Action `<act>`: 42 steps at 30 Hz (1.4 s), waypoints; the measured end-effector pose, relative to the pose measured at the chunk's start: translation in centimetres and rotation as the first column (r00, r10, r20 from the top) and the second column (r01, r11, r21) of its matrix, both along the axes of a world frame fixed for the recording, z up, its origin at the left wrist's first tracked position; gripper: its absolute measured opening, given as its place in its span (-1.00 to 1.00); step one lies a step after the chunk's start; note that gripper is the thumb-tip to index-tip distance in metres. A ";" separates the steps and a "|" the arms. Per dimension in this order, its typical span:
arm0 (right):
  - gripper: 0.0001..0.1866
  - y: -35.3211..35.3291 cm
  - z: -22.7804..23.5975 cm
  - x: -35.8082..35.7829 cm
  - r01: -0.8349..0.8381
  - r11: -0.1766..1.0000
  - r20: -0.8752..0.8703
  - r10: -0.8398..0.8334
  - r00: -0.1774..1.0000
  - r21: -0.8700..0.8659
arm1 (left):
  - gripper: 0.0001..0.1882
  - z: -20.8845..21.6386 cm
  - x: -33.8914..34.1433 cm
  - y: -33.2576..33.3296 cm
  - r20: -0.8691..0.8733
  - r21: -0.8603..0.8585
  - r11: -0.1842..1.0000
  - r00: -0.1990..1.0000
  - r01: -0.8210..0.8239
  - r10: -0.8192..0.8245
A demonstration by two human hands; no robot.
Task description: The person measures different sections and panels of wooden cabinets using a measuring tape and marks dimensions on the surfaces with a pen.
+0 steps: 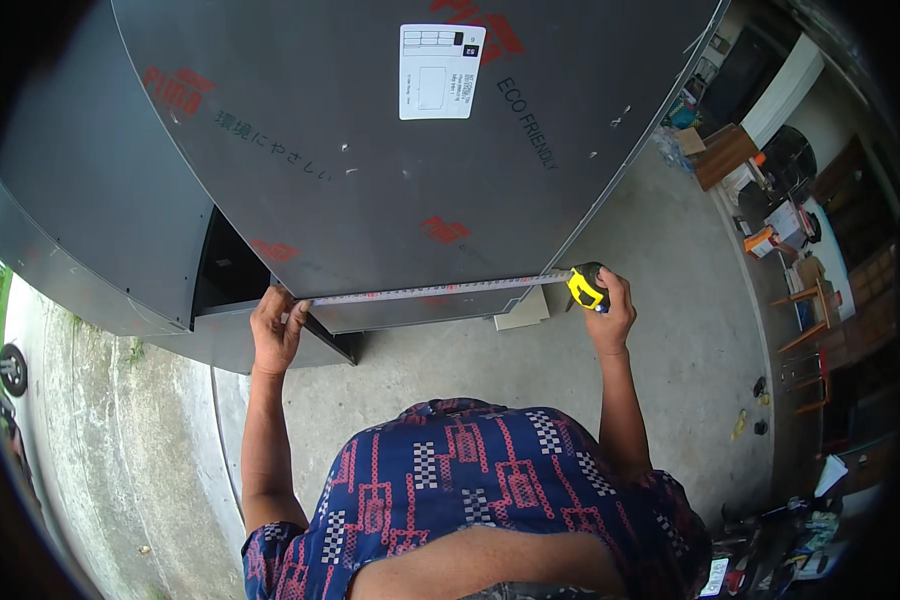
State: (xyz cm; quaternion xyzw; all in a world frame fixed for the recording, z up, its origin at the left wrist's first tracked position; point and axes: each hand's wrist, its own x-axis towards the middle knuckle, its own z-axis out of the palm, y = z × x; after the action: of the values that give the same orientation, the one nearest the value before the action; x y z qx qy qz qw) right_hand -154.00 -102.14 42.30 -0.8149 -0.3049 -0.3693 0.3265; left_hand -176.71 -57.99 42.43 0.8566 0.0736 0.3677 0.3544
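A dark grey panel (pixel 370 200), printed with red and black lettering and bearing a white label (pixel 442 72), stands in front of me. Across its near edge runs the pulled-out blade (pixel 420 291) of a tape measure. My left hand (pixel 278 325) pinches the blade's end at the panel's left corner. At the right corner my right hand (pixel 613 310) is wrapped round the yellow and black tape measure case (pixel 588 288). The blade looks taut and nearly level between both hands.
More grey cabinet parts (pixel 100 220) stand at the left, with a dark opening beside the panel. A pale block (pixel 523 310) sits on the concrete floor (pixel 660 260) under the right corner. Chairs (pixel 810 310), boxes and clutter line the right wall. A wheel (pixel 12 370) shows far left.
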 end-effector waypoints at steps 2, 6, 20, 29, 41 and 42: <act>-0.34 -0.1 0.1 0.0 0.010 1.000 0.001 -0.010 1.000 -0.010 | -0.72 0.4 0.2 -0.2 -0.001 -0.027 0.999 1.000 0.023 -0.023; -0.35 -0.1 0.3 -0.2 0.009 1.000 -0.006 -0.009 1.000 -0.016 | -0.71 0.5 0.3 -0.1 0.001 -0.047 0.997 0.998 0.058 -0.058; -0.34 0.2 0.1 -0.3 0.018 1.000 -0.003 -0.018 1.000 -0.015 | -0.67 0.2 0.5 0.0 -0.011 -0.077 0.992 0.995 0.102 -0.103; -0.34 0.0 -0.1 -0.6 0.017 1.000 -0.017 -0.017 1.000 -0.014 | -0.71 1.2 0.3 -0.2 -0.050 -0.100 0.986 0.989 0.132 -0.138; -0.40 1.5 6.4 -2.2 -0.046 0.997 0.108 0.038 0.993 0.067 | -0.68 5.8 -2.1 0.4 0.094 -0.113 0.990 0.993 0.082 -0.071; -0.39 1.5 7.8 -2.0 -0.054 0.996 0.152 0.042 0.988 0.077 | -0.67 7.2 -2.2 0.5 0.108 -0.102 0.991 0.991 0.085 -0.074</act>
State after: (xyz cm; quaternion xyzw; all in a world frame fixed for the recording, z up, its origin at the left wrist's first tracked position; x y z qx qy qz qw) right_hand -155.99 -100.63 50.08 -0.7633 -0.3329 -0.4335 0.3444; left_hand -178.89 -57.52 49.67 0.8185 0.0402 0.3929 0.4172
